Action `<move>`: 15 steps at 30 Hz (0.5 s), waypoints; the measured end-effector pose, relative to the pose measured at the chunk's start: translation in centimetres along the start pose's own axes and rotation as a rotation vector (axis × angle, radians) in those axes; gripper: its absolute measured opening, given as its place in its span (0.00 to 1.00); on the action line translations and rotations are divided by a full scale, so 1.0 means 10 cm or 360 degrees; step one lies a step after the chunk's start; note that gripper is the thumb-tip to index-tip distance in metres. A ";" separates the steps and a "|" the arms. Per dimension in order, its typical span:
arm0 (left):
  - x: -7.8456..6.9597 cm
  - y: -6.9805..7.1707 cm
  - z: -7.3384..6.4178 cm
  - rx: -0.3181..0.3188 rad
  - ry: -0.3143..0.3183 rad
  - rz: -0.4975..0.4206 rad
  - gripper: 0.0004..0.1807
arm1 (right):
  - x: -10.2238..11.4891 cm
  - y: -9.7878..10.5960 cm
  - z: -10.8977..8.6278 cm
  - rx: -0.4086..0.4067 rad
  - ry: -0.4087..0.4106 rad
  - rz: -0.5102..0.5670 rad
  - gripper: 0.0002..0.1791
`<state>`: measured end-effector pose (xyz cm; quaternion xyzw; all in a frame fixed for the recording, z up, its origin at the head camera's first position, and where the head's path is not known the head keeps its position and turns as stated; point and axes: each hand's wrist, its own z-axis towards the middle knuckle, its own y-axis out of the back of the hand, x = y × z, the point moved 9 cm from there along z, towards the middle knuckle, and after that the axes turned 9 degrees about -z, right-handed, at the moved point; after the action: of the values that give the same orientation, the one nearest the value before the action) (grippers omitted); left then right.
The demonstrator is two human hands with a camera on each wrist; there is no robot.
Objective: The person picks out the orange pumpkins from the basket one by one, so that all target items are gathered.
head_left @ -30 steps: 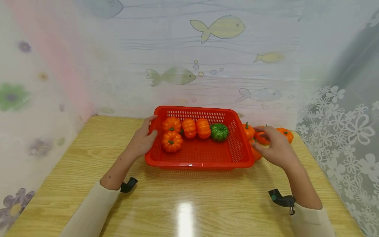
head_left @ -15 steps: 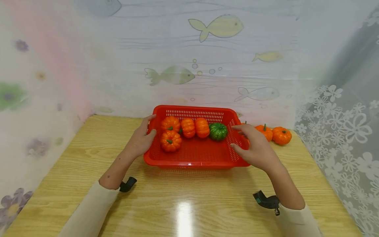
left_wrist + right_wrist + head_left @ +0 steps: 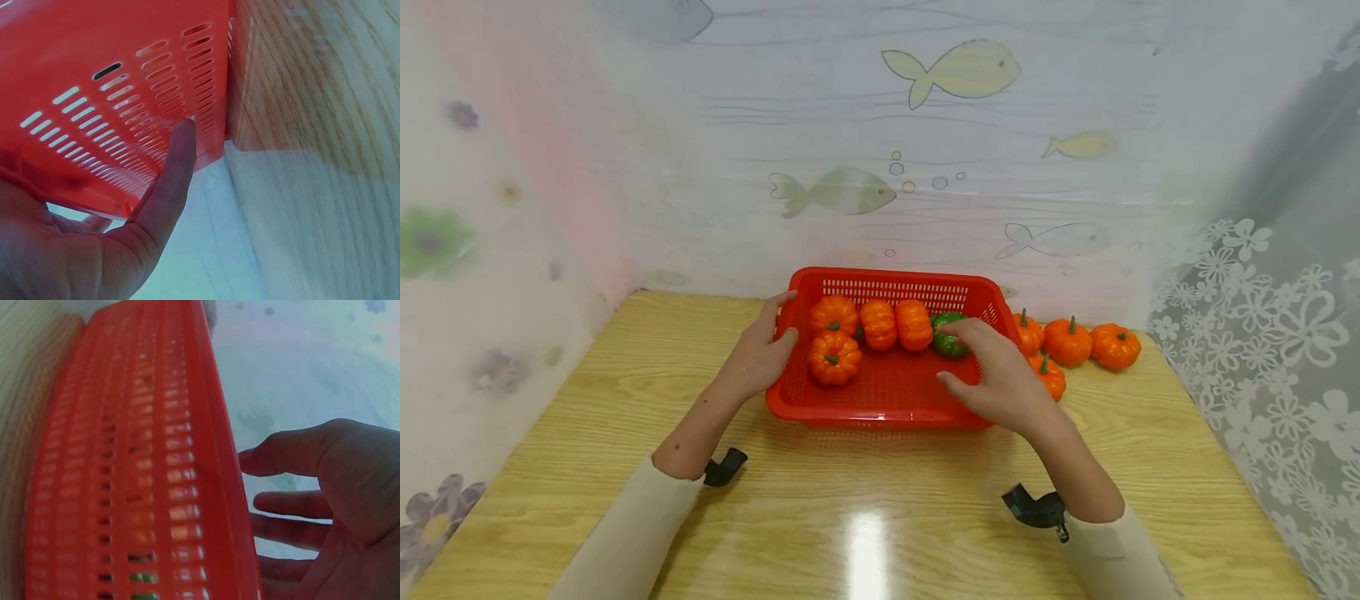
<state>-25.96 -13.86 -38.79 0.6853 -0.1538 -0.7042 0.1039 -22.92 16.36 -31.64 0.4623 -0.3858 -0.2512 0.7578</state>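
Toward the back of the pale wood-grain table [image 3: 790, 525], I see the red perforated plastic basket [image 3: 880, 416], its left rim pinched by the left hand [image 3: 754, 360], one finger laid along the outer wall. Inside, four glossy, ribbed orange pumpkins [image 3: 835, 358] gather on the left, with one glossy green pumpkin [image 3: 946, 343] to their right, partly behind the right hand [image 3: 1006, 385]. That hand hangs over the basket's right side, its grip spread and holding nothing. Just outside, I count four more orange pumpkins [image 3: 1067, 342].
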 end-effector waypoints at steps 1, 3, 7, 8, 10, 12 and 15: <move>0.00 0.00 0.00 0.0001 0.0001 -0.0001 0.34 | 0.02 -0.02 0.02 0.0003 0.0007 0.0000 0.30; 0.00 0.00 -0.01 -0.0001 0.0003 0.0004 0.34 | 0.08 -0.06 0.05 0.0012 0.0035 0.0012 0.31; 0.00 0.01 -0.01 -0.0001 0.0003 0.0014 0.34 | 0.18 -0.12 0.11 0.0017 0.0088 0.0018 0.31; 0.00 0.01 -0.01 -0.0003 0.0004 0.0017 0.34 | 0.20 -0.13 0.12 0.0019 0.0092 0.0014 0.31; 0.00 0.01 -0.01 0.0000 0.0002 0.0014 0.34 | 0.23 -0.16 0.15 0.0026 0.0091 -0.0003 0.30; 0.00 0.01 0.00 0.0002 -0.0001 0.0009 0.34 | 0.25 -0.20 0.17 0.0043 0.0083 -0.0013 0.30; 0.00 0.00 0.01 0.0006 -0.0004 0.0001 0.34 | 0.29 -0.28 0.22 0.0072 0.0080 -0.0017 0.31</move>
<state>-26.02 -13.86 -38.82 0.6846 -0.1556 -0.7047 0.1026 -23.17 11.86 -32.48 0.4874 -0.3699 -0.2348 0.7553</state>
